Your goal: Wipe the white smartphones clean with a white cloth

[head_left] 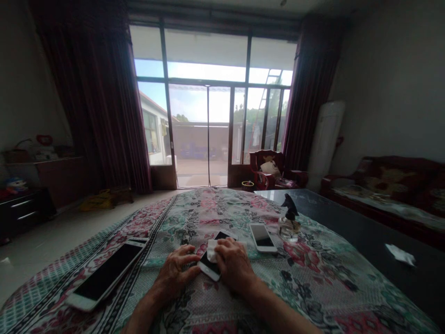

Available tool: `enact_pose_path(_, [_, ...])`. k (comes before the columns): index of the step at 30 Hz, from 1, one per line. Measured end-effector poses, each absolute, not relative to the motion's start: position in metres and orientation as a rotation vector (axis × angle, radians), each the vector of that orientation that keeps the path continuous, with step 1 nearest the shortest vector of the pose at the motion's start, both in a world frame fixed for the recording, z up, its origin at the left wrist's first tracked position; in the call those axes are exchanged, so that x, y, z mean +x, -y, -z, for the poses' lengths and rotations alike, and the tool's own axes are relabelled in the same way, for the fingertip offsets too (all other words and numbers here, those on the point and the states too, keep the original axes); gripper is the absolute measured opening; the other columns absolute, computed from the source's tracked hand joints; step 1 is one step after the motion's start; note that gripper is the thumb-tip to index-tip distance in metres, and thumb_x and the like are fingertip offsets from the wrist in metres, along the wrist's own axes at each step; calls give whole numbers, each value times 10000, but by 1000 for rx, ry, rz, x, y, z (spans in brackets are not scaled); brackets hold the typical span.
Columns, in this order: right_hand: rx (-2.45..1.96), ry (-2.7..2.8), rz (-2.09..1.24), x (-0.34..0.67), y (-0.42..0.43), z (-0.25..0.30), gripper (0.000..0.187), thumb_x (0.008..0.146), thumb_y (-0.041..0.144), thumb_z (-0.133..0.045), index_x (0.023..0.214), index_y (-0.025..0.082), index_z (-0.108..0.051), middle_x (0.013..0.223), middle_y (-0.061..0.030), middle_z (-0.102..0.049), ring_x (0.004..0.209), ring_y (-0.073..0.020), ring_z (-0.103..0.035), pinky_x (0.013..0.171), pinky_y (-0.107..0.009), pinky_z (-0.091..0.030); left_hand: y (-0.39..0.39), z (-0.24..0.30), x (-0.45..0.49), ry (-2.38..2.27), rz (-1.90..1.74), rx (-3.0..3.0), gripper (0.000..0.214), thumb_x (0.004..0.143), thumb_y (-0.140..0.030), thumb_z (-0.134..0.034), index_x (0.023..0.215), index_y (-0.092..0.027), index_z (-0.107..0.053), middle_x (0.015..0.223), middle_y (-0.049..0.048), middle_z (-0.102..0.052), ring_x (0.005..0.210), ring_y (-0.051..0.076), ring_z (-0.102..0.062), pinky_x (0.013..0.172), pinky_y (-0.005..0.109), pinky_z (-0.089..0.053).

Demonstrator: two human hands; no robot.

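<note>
On the floral-clothed worktop, a large phone lies far left. The left hand, half curled, grips the small phone at centre by its left edge. The right hand is closed over a white wipe, pressing it on the screen. Another phone and a spray bottle sit to the right.

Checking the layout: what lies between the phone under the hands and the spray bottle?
In the head view, another white phone lies face up between the held phone and the spray bottle.
</note>
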State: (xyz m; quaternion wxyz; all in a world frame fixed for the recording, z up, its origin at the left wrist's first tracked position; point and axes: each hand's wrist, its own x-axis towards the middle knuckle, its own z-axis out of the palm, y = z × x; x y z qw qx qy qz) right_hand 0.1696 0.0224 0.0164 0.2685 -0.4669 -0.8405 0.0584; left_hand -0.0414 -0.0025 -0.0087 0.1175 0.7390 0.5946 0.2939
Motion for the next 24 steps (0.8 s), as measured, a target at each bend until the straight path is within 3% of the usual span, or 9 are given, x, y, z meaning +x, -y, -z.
enact_pose_path(4, [-1631, 2143, -96, 178, -30, -20, 236, 881, 246, -497, 1045, 212, -665, 1402, -117, -475, 1290, -313, -401, 1009, -417, -312, 5, 7, -40, -1753, -892, 2157, 237, 759, -423, -696, 970, -327, -748, 1285, 39, -628, 1272, 297, -491, 1083, 441, -373])
enact_pose_path(8, [-1688, 2193, -19, 184, -32, -20, 243, 891, 256, -486, 1043, 163, -650, 1232, -180, -587, 1131, -315, -536, 960, -417, -357, 7, 7, -40, -1725, -900, 2154, 242, 759, -421, -700, 977, -327, -748, 1283, 42, -625, 1274, 300, -484, 1085, 445, -362])
enact_pose_path(11, [-1573, 2257, -37, 183, -34, -17, 210, 875, 189, -484, 997, 157, -652, 1129, -158, -637, 1059, -282, -578, 927, -378, -388, 9, 5, -37, -1681, -888, 2170, 223, 723, -401, -740, 932, -325, -759, 1286, 36, -620, 1300, 306, -448, 1103, 447, -332])
enact_pose_path(14, [-1357, 2282, -196, 180, -41, -14, 218, 855, 137, -490, 984, 183, -660, 1205, -114, -625, 1101, -225, -576, 938, -311, -395, 13, -1, -31, -1609, -828, 2199, 173, 650, -365, -804, 817, -332, -775, 1281, 8, -623, 1306, 323, -426, 1118, 458, -298])
enact_pose_path(17, [-1134, 2280, -346, 177, -49, -15, 228, 844, 124, -499, 944, 221, -680, 1274, -60, -602, 1138, -175, -565, 953, -259, -386, 17, -9, -25, -1511, -848, 2224, 87, 664, -336, -796, 749, -333, -776, 1153, -5, -680, 1198, 276, -518, 1092, 403, -331])
enact_pose_path(21, [-1146, 2275, -371, 176, -53, -18, 227, 807, 98, -517, 886, 215, -694, 1082, -51, -681, 982, -165, -621, 857, -239, -423, 18, -12, -24, -1539, -916, 2214, 73, 714, -284, -734, 768, -307, -777, 876, 11, -692, 988, 214, -591, 905, 308, -450])
enact_pose_path(24, [-1206, 2247, -327, 174, -50, -18, 225, 802, 89, -512, 868, 205, -693, 968, -54, -690, 895, -166, -622, 803, -237, -431, 18, -10, -24, -1511, -891, 2256, 95, 725, -265, -708, 784, -295, -777, 895, 12, -687, 972, 206, -586, 875, 292, -447])
